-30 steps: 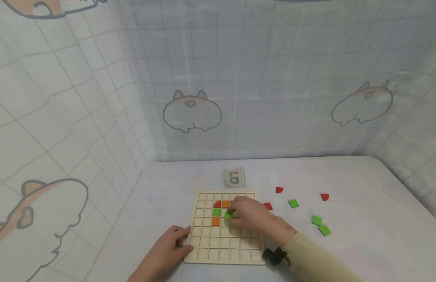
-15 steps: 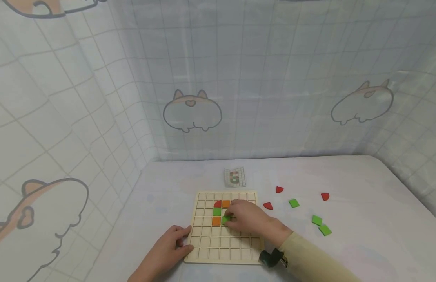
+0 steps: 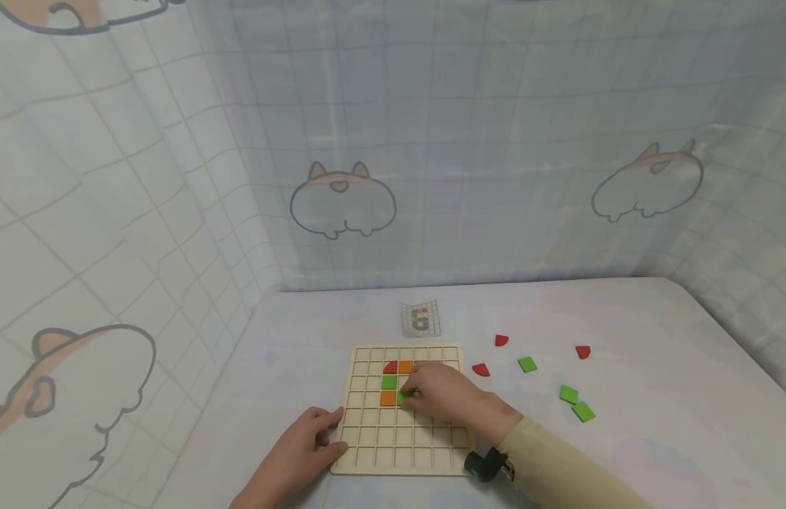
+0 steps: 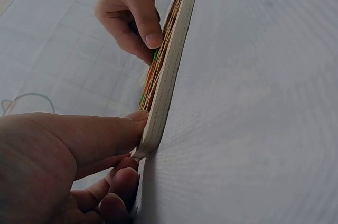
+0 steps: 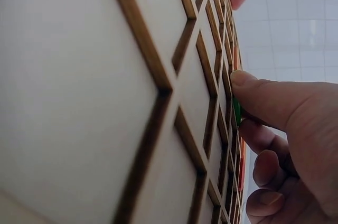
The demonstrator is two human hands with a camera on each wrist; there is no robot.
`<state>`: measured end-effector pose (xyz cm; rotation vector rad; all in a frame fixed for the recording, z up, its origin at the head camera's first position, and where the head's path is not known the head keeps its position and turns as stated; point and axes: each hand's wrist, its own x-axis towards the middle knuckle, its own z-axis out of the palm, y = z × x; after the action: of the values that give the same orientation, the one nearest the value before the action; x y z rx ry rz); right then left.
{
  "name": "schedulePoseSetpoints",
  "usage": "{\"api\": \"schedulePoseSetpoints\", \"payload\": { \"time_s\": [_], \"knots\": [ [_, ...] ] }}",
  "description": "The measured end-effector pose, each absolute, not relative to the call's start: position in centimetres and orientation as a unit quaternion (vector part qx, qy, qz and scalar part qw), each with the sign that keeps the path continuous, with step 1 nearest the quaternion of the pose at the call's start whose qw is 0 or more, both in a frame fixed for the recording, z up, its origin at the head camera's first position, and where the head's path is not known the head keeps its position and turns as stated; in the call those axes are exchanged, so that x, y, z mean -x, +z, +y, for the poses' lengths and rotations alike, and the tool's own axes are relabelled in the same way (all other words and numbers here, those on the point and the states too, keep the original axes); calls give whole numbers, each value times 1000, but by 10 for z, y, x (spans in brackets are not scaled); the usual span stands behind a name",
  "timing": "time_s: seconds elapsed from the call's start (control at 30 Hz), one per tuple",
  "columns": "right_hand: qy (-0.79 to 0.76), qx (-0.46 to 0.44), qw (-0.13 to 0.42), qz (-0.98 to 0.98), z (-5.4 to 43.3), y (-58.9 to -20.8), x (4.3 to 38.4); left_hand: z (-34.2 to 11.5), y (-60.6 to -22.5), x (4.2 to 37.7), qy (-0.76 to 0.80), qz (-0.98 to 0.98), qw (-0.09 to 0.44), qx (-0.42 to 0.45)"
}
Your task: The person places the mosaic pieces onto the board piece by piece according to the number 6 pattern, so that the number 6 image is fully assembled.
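Observation:
A pale wooden grid board [image 3: 386, 456] lies flat on the table. My left hand [image 3: 300, 449] holds its left edge near the front corner, with thumb and fingertips against the rim in the left wrist view. Over the middle of the board, my right hand [image 3: 447, 391] pinches a green square tile [image 5: 236, 112] between thumb and finger, at a cell just right of an orange tile [image 3: 388, 399]. Above that orange tile sit a green tile [image 3: 389, 382] and a red quarter-round tile [image 3: 391, 367]. Another orange tile [image 3: 406, 367] lies beside the red one; my right hand hides the cells farther right.
Behind the board lies a small pattern card [image 3: 421, 319]. Loose to the right are red quarter-round pieces [image 3: 481, 370] and several green squares [image 3: 569, 394], two of them close together. A black device [image 3: 485, 465] is on my right wrist. Patterned curtains [image 3: 482, 177] surround the table.
My right hand has moved the green tile slightly left and toward me, down to the cell beside the orange tile. The left hand has stayed at the board's edge.

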<state>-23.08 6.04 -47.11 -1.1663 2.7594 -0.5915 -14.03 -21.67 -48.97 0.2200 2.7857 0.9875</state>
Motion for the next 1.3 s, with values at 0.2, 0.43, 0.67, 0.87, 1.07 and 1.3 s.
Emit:
{"api": "schedulePoseSetpoints", "payload": {
  "time_s": [0.2,0.43,0.67,0.87,1.07,1.3],
  "knots": [
    [-186,392,37,900,61,-472,231,-217,-491,140,334,936,87,-75],
    [-170,398,38,901,65,-470,229,-217,-490,140,332,936,89,-78],
    [-190,350,52,916,80,-458,223,-218,-490,140,334,935,89,-79],
    [-210,333,41,918,98,-456,227,-218,-489,140,333,935,89,-81],
    [-216,311,21,925,115,-456,232,-217,-490,141,328,937,90,-81],
    [-230,263,13,937,138,-455,234,-218,-490,141,332,935,92,-81]
  ]
}}
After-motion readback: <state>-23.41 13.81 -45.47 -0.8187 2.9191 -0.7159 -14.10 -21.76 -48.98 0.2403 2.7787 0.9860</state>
